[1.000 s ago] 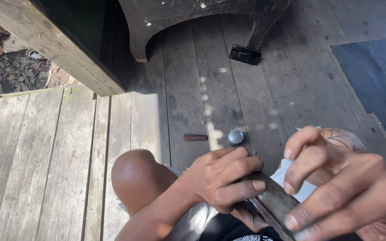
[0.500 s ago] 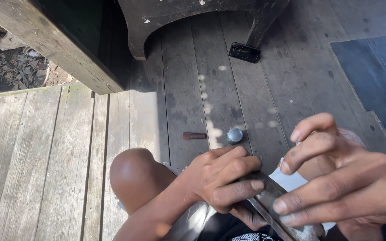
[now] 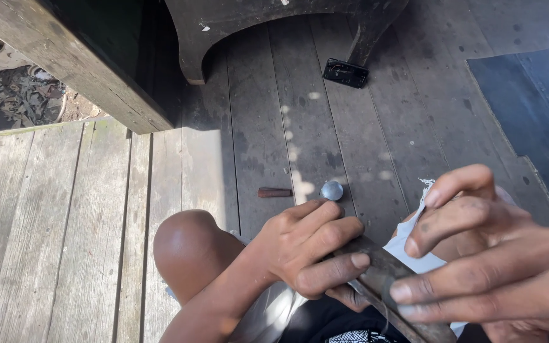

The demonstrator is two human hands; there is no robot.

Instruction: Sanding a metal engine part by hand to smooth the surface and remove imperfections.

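Seated on a weathered plank floor, a person works a long dark metal piece w/ both hands, seen from above. The left hand is clamped around the piece, fingers curled over the top, thumb underneath. The right hand closes on a white cloth pressed against the same piece, index & middle fingers bent down onto it; the cloth's frayed corner sticks up just behind the fingertips. The piece runs diagonally across the person's lap, btwn the two hands, its lower end leaving the frame at bottom; what it is exactly can't be told. A bare knee sits just left of the left hand's wrist.

On the shaded boards just beyond the left hand lies a small round silver cap, and near it to the left a short brown stick-like bit. Further back, well apart from the hands, a black phone lies flat beside the curved foot of a dark piece of furniture. A heavy wooden beam crosses the upper left, w/ litter and dry leaves on the ground beyond it. A dark mat covers the floor at right.
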